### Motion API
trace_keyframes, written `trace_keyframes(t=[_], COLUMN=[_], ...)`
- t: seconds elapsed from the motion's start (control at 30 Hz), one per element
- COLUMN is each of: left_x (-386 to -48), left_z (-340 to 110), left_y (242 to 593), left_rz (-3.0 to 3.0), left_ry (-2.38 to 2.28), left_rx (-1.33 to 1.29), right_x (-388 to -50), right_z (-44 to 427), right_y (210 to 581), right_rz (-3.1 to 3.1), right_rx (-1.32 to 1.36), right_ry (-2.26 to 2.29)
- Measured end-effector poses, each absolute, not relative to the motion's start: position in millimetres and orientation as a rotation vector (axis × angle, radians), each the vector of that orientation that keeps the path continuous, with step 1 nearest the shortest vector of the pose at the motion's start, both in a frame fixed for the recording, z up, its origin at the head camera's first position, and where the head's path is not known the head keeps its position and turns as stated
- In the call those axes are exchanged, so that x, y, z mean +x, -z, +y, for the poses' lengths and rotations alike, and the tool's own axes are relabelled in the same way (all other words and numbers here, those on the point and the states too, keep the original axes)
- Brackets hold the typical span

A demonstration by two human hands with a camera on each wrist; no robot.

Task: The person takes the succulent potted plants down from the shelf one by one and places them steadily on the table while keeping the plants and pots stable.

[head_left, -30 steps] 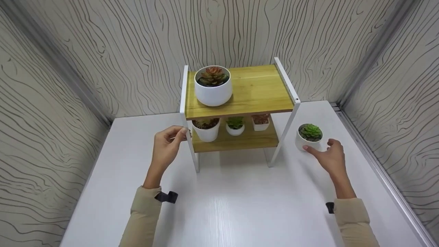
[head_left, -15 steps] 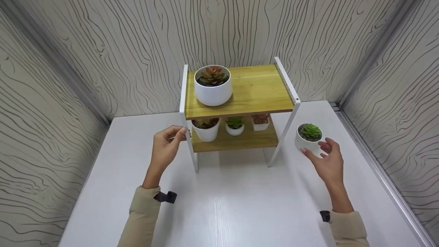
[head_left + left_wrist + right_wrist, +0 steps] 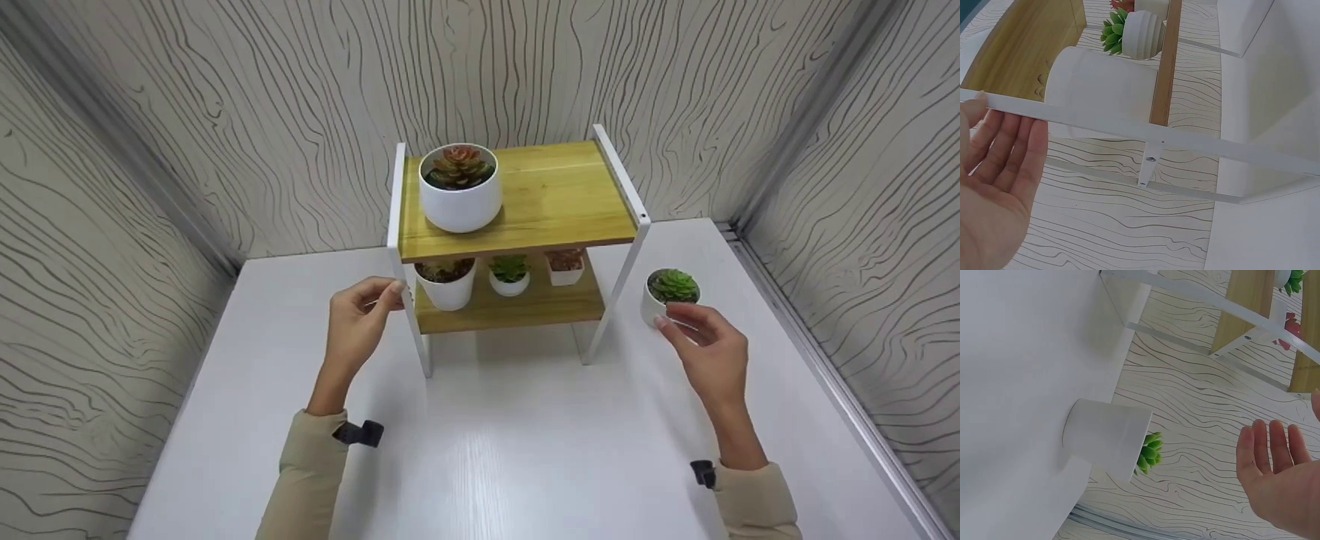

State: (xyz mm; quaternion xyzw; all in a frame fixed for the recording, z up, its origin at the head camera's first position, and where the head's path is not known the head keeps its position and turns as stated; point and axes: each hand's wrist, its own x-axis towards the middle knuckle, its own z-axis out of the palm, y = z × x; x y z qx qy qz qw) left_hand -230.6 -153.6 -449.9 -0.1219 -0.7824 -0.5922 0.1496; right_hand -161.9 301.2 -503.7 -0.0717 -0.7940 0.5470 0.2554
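Wood-grain-patterned walls [image 3: 315, 120] enclose a white tabletop [image 3: 480, 427]. Green succulent pot [image 3: 1109, 437] stands on it, right of the two-tier rack [image 3: 570, 187]. Right hand [image 3: 716, 356]: fingers loose, holding nothing, near the pot; wrist view shows a gap. Left hand [image 3: 360, 319]: fingers pinch the rack's left front post [image 3: 414, 322]. Risk, judged: off-centre right-hand contact could tip the pot; a tug on the post could jolt the red succulent [image 3: 460, 166] on top. Orientation: pot upright, rosette up, base-to-rim axis vertical; rack's long axis runs left to right.
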Motion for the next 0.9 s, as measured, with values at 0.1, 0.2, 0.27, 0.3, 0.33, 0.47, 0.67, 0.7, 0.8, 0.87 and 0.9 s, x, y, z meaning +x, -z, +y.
trace_keyframes(t=[0.1, 0.2, 0.27, 0.3, 0.33, 0.47, 0.67, 0.7, 0.8, 0.87, 0.9], left_x=[-229.6, -227.5, -226.0, -225.4, -224.9, -223.1, -222.6, -222.6, -221.1, -219.5, -218.5], left_z=[-153.0, -151.2, -149.6, -149.0, -148.4, -146.9, -146.0, -145.9, -145.7, -145.5, -145.3], left_y=[448.9, 447.7, 446.8, 446.5, 446.1, 443.7, 443.2, 443.8, 444.3, 443.7, 443.2], left_rz=[-2.247, -2.238, -2.235, -2.234, -2.235, -2.244, -2.271, -2.273, -2.271, -2.254, -2.24], left_ry=[1.683, 1.661, 1.644, 1.634, 1.621, 1.568, 1.504, 1.498, 1.478, 1.466, 1.459], left_rx=[-0.343, -0.317, -0.291, -0.28, -0.272, -0.266, -0.274, -0.273, -0.276, -0.284, -0.285], right_x=[-164.2, -167.4, -169.0, -169.9, -170.5, -173.1, -176.4, -176.8, -178.5, -180.0, -180.9], right_z=[297.9, 294.9, 293.1, 292.2, 291.1, 286.9, 282.1, 281.4, 280.0, 279.2, 278.8], right_y=[499.8, 496.2, 493.2, 491.4, 489.2, 479.3, 468.4, 467.3, 464.5, 462.6, 461.4], right_rz=[-2.15, -2.145, -2.146, -2.145, -2.144, -2.15, -2.142, -2.14, -2.13, -2.119, -2.118], right_rx=[-0.178, -0.159, -0.137, -0.128, -0.12, -0.092, -0.05, -0.041, -0.004, 0.026, 0.038], right_ry=[-1.499, -1.528, -1.541, -1.547, -1.55, -1.537, -1.537, -1.539, -1.545, -1.552, -1.552])
